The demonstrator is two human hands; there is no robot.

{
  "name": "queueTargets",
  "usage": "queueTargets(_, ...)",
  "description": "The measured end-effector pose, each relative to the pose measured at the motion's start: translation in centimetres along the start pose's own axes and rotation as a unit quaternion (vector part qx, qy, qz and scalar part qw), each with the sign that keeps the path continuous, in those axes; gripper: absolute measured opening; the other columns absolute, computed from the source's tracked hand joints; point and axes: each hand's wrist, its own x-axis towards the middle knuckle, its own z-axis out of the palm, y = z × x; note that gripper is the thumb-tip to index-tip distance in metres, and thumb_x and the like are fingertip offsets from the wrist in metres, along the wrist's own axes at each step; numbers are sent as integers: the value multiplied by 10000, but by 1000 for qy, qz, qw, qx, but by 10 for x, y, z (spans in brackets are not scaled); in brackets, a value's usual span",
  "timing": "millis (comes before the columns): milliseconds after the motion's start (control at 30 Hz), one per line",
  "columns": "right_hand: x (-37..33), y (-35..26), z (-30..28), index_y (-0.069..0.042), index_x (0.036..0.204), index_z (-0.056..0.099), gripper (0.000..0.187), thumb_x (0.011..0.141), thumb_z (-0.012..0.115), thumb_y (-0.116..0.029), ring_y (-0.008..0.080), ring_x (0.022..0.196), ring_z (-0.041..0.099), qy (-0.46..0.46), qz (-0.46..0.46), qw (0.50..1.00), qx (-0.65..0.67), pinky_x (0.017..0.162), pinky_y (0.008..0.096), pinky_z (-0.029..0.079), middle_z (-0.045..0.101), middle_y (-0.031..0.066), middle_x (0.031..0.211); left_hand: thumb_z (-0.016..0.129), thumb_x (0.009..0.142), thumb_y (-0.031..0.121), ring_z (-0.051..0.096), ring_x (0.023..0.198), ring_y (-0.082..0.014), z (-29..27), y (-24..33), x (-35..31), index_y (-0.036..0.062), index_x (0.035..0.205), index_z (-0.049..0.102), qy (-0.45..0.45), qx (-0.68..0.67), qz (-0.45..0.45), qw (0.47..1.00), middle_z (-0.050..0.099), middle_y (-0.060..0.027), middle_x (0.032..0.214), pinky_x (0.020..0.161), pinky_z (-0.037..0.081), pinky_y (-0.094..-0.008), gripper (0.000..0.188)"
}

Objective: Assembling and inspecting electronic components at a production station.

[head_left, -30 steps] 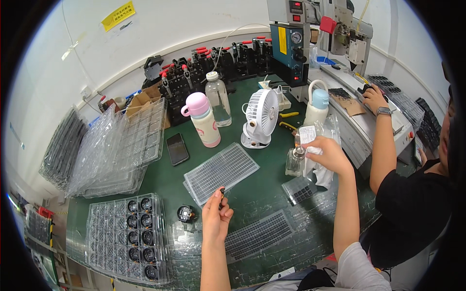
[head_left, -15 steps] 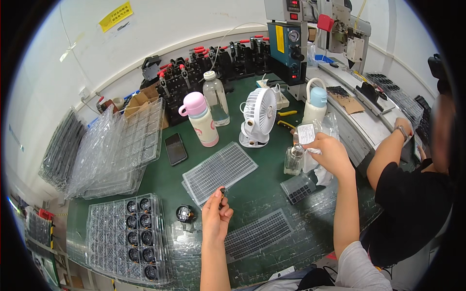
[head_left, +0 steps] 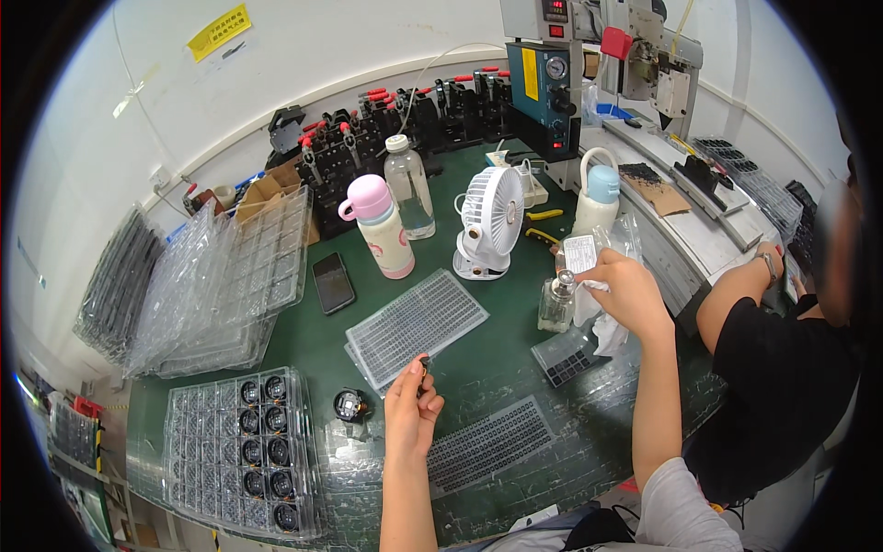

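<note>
My left hand (head_left: 411,407) is closed, pinching a small round black part (head_left: 423,365) upright between thumb and fingers. It is in front of the perforated sheet of small parts (head_left: 414,322). Farther right, my right hand (head_left: 627,293) is closed, its thumb and index fingertips at the shiny metal cap (head_left: 565,277) of a small clear glass bottle (head_left: 556,308). Its other fingers are partly hidden. Crumpled white tissue (head_left: 609,333) lies below this hand. A round black component (head_left: 350,405) stands on the green table, left of my left hand.
A clear tray (head_left: 207,451) with several round black parts lies at front left. A second parts sheet (head_left: 492,446) and a small tray (head_left: 564,359) lie nearer right. Behind are a phone (head_left: 333,282), a pink-capped flask (head_left: 382,235) and a white fan (head_left: 487,221). A co-worker (head_left: 773,368) sits at right.
My left hand has shifted very slightly right with the black part. The metal cap at my right fingertips is a touch higher. The co-worker's arm and head have moved a little.
</note>
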Motion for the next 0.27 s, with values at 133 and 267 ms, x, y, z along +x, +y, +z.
queueTargets(133,0,0,4,-114,887,718,226,697,627,-34,305,818,590,-15,-6,1000,0,721,386,463,576,114,846,583,912,257,359,572,-45,1,0,-1,2,1080,562,-2,-3,2,1000,454,-7,747,505,324,-184,306)
queueTargets(267,-2,-5,-3,-115,892,720,229,698,629,-34,300,825,594,-6,-10,1000,4,727,380,465,581,112,848,584,911,261,358,574,-45,-3,0,1,6,1089,559,-4,-4,2,1000,455,-8,752,507,327,-185,312)
